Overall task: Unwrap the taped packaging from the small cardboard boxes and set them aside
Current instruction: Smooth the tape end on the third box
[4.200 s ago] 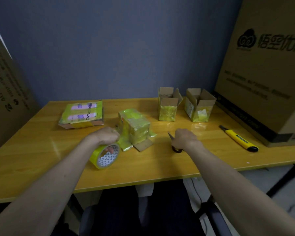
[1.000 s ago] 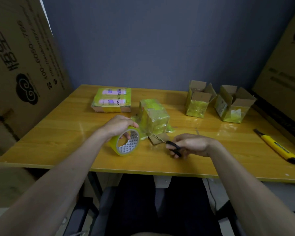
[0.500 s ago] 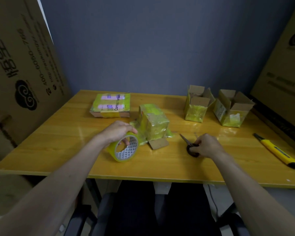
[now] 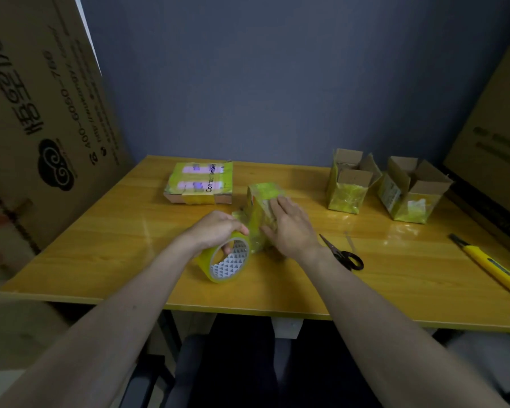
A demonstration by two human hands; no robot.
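While the left hand (image 4: 218, 228) grips the tape roll (image 4: 228, 260) on the desk (image 4: 115, 231), the right hand (image 4: 289, 228) lies with straight fingers against the taped box (image 4: 262, 198). That box stands tall, touching the right hand and just right of the left one. Scissors (image 4: 342, 254) lie just right of the right wrist.

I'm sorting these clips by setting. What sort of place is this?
Probably a small packing or storage corner, not a kitchen or workshop: a wooden desk against a plain wall, large printed shipping cartons leaning at both sides, and a tape roll, scissors and utility knife out.
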